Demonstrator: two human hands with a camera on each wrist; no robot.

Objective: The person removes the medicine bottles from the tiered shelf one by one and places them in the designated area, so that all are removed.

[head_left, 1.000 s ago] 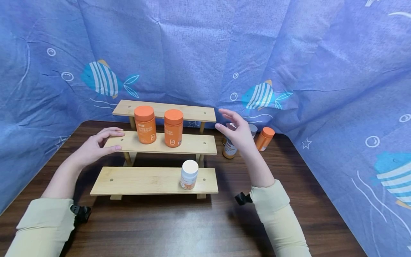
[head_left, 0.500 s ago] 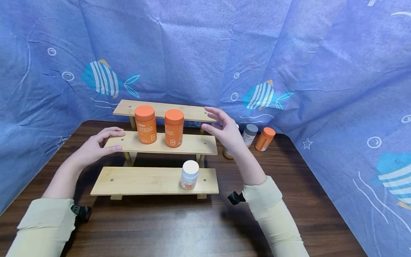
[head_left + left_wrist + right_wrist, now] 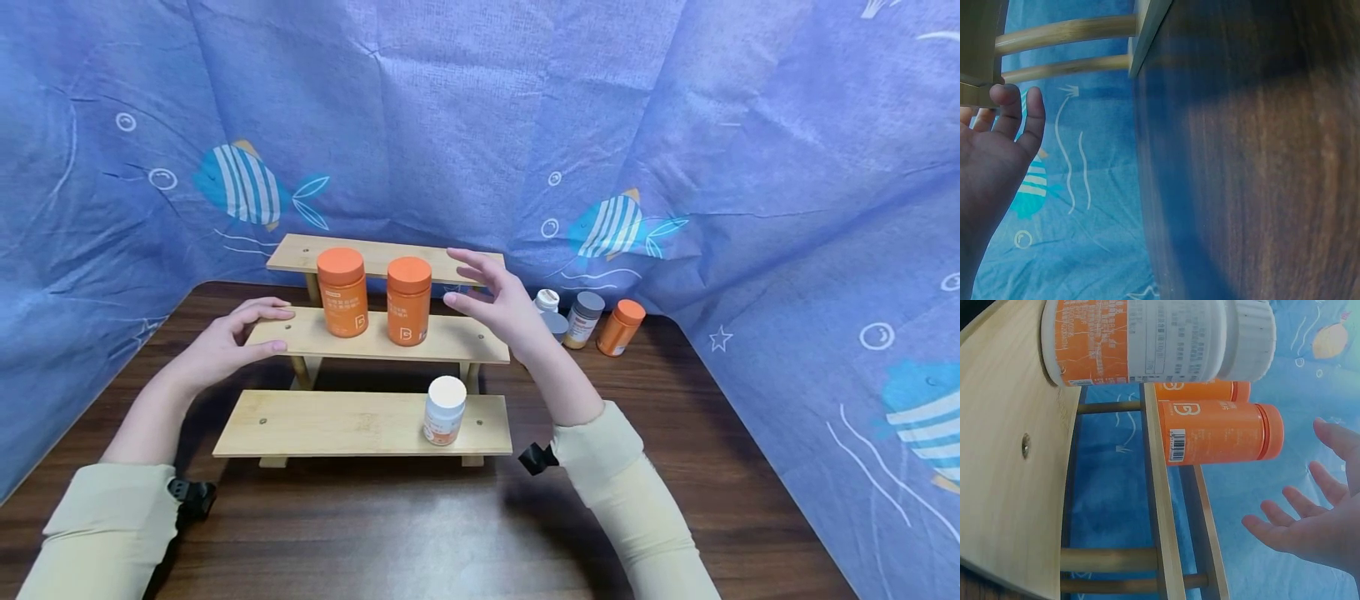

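Observation:
A three-tier wooden display stand point(image 3: 337, 417) stands on the table. At the left end of its middle shelf, my left hand point(image 3: 228, 337) holds the board, thumb at the front edge and fingers behind; the left wrist view shows its fingertips point(image 3: 1007, 94) against the board. On that shelf are two orange bottles, a left bottle point(image 3: 342, 292) and a right bottle point(image 3: 408, 302). My right hand point(image 3: 498, 308) is in the air just right of the right bottle, fingers spread and holding nothing. A white-capped bottle point(image 3: 445, 410) stands on the bottom shelf, near the right wrist camera.
Behind my right forearm, several bottles stand on the table: a white-capped one point(image 3: 547, 300), a grey-capped one point(image 3: 583, 321), another grey cap point(image 3: 555, 324) partly hidden, and an orange bottle point(image 3: 621, 328). A blue fish-print cloth point(image 3: 465, 125) hangs behind and beside the table.
My right hand has moved left from above the bottles at the right to beside the right orange bottle, uncovering those bottles. My left hand has stayed on the shelf.

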